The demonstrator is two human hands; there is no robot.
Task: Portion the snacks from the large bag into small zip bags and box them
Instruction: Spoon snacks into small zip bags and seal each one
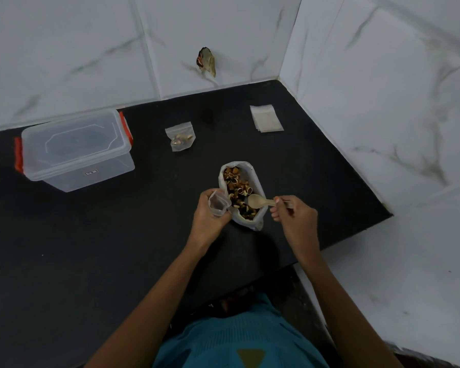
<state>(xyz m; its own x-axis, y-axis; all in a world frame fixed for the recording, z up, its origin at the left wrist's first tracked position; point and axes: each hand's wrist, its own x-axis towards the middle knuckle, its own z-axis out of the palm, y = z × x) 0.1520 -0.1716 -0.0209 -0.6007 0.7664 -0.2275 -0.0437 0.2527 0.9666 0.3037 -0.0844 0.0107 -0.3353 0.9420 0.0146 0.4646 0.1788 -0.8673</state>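
Note:
A large open bag (258,220) of brown and white snacks stands in the middle of the black counter (91,248). My left hand (210,216) grips a small clear zip bag (218,203), held open just left of the large bag. My right hand (295,216) pinches the handle of a pale spoon (258,201), whose bowl hovers over the snacks and looks empty. One filled zip bag (180,139) lies further back. A clear plastic box (75,152) with red clips and its lid on sits at the back left.
A stack of flat unused zip bags (266,119) lies at the back right, near the corner of the white tiled walls (383,102). A hole with debris (206,62) marks the back wall. The counter ends in an edge at the right, beside my right hand.

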